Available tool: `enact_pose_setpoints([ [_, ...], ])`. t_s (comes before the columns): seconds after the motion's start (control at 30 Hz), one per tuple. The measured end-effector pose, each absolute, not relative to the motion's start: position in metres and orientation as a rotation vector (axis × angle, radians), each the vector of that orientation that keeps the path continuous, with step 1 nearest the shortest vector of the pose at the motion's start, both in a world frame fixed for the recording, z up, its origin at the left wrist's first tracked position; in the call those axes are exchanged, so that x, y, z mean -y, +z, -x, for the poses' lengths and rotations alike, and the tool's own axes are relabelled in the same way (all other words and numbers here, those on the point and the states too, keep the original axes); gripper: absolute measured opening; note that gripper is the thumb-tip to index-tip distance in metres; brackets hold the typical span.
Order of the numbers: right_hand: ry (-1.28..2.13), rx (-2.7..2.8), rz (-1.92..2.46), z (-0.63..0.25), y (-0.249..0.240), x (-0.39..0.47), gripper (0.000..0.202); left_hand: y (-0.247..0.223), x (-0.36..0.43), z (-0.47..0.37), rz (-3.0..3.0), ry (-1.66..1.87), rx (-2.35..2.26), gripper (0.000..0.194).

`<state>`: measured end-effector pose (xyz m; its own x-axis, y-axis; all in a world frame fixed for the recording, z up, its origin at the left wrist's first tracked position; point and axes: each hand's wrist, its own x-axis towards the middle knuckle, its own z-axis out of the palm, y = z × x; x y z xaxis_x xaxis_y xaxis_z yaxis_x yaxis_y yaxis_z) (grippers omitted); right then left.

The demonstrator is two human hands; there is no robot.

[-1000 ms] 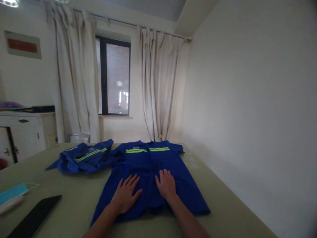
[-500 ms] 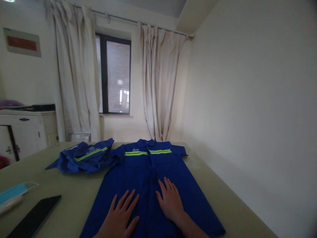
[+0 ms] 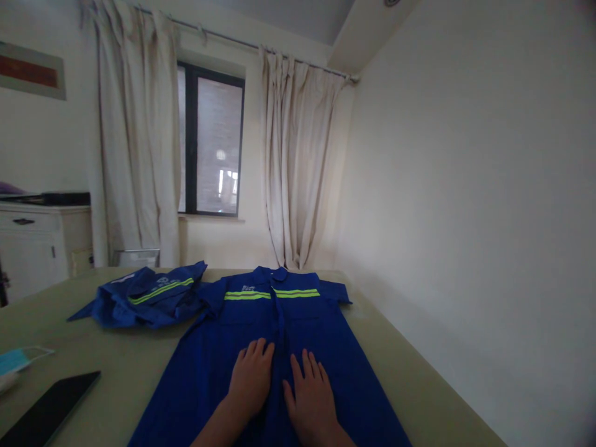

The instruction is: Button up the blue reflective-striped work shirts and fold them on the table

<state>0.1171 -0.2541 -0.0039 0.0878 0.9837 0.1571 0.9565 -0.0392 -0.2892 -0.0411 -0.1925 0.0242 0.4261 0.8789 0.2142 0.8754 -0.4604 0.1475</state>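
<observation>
A blue short-sleeved work shirt (image 3: 321,335) with yellow-green stripes across the chest lies spread front side up, its collar at the far end. My left hand (image 3: 254,375) rests on it just left of the front placket, fingers bent slightly and close together, the thumb hidden. To the right of the placket, my right hand (image 3: 311,394) lies palm down with its fingers stretched out and the thumb apart. Neither hand shows cloth gripped in it. Beside the left sleeve sits a second blue garment (image 3: 149,304), bunched up, with similar stripes.
Both garments are on a greenish table (image 3: 395,366) bordered by a wall on the right. At the near left lie a black flat device (image 3: 53,406) and a blue face mask (image 3: 13,360). Behind stand a white cabinet (image 3: 35,239) and curtains (image 3: 298,161) around a window.
My left hand has moved forward and right toward the placket, its spread fingers drawing together. My right hand has come slightly back and left. The view has turned a little right.
</observation>
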Motion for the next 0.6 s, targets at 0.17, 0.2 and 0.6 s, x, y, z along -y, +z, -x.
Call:
enact_pose_setpoints([
  [0.17,0.141,1.924,1.978,-0.127,-0.004,0.257,0.051,0.0,0.186,0.049,-2.413,0.652,-1.008,0.053],
  [0.2,0.149,1.904,1.934,-0.129,-0.002,0.258,0.048,-0.002,0.188,0.053,-2.392,0.671,-0.957,0.053],
  [0.6,0.263,1.69,1.69,-0.14,-0.013,0.247,0.027,0.005,0.205,0.051,-2.447,0.644,-0.966,0.059],
])
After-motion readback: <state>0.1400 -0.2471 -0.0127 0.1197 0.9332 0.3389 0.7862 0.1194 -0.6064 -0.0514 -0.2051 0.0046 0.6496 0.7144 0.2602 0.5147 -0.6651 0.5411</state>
